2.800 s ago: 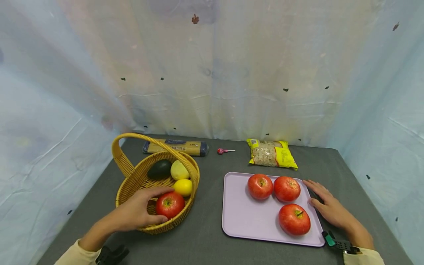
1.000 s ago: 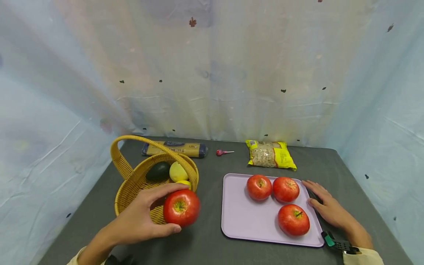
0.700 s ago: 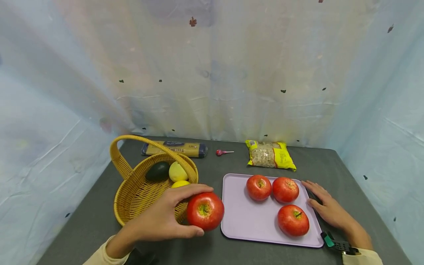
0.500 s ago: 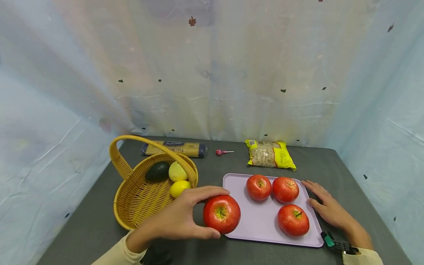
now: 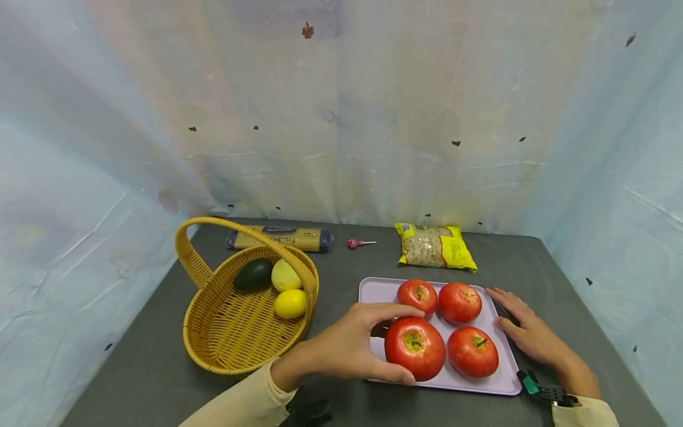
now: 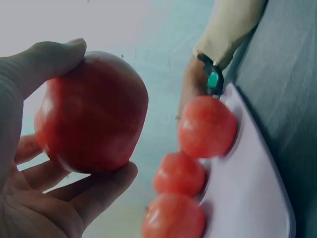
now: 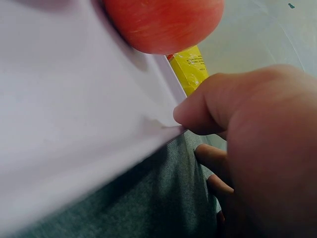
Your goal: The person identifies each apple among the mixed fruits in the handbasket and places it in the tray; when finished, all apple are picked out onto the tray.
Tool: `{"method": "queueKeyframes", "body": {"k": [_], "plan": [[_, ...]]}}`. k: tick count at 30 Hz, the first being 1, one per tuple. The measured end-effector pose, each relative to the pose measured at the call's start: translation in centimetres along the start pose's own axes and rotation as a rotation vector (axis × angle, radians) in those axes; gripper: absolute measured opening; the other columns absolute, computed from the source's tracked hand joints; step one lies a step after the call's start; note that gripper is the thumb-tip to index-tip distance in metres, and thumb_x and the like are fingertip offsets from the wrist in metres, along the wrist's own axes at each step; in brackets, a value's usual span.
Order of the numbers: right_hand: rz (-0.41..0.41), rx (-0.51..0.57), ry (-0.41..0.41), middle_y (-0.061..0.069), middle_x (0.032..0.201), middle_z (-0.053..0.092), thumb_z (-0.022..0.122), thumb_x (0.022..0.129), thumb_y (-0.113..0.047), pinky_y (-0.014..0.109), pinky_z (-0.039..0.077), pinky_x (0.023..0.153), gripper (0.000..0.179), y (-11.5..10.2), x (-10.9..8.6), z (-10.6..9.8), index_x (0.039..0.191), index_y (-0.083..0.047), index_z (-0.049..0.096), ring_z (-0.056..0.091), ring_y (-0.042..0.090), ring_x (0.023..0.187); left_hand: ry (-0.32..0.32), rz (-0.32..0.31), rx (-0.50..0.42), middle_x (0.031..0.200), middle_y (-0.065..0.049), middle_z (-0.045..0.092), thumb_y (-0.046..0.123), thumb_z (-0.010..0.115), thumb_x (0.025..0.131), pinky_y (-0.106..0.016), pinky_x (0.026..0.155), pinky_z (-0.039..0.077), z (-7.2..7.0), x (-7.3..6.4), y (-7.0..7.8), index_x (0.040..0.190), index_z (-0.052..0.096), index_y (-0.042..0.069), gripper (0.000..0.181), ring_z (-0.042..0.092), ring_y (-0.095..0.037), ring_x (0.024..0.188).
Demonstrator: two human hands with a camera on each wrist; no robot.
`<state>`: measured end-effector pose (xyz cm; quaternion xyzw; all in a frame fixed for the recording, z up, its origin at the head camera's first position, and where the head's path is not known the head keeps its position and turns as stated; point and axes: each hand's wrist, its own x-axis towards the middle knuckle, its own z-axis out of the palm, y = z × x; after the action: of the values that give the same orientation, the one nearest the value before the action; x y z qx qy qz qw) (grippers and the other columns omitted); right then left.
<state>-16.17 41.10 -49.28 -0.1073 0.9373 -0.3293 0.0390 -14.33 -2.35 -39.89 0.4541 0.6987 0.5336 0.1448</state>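
Note:
My left hand [image 5: 349, 344] grips a red apple [image 5: 415, 349] between thumb and fingers, over the front part of a pale lilac tray [image 5: 373, 289]. In the left wrist view the held apple [image 6: 94, 116] appears well apart from the tray [image 6: 247, 168]. Three other red apples lie on the tray: one at the back [image 5: 416, 295], one at the back right [image 5: 460, 303] and one at the front right [image 5: 473, 352]. My right hand [image 5: 533, 335] rests by the tray's right edge with relaxed fingers. The right wrist view has its thumb [image 7: 205, 106] touching the rim.
A wicker basket [image 5: 197, 332] with a tall handle stands left, holding an avocado [image 5: 253, 276], a pale yellow-green fruit [image 5: 286, 276] and a lemon [image 5: 290, 304]. Behind lie a spaghetti pack [image 5: 304, 239], a lollipop [image 5: 353, 244] and a yellow bag [image 5: 434, 246]. Pale sheeting surrounds the table.
My left hand has lifted the apple out of the basket and carried it rightward to above the tray. The right hand has stayed at the tray's edge.

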Motion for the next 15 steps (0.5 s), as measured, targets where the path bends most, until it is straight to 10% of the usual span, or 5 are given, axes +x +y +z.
{"method": "queueKeyframes", "body": {"k": [15], "plan": [[-0.007,-0.002,0.004,0.039,0.168,0.033,0.065,0.108,-0.018,0.094,0.021,0.108,0.064,-0.1,0.0,0.0,0.166,-0.006,0.042,0.020,0.071,0.152,0.030,-0.035,0.127,0.139,0.008,0.069,0.028,0.097,0.085,-0.015,0.099,0.057,3.3,3.5,-3.5,0.149,0.063,0.020,0.073,0.065,0.007,0.119]]}}
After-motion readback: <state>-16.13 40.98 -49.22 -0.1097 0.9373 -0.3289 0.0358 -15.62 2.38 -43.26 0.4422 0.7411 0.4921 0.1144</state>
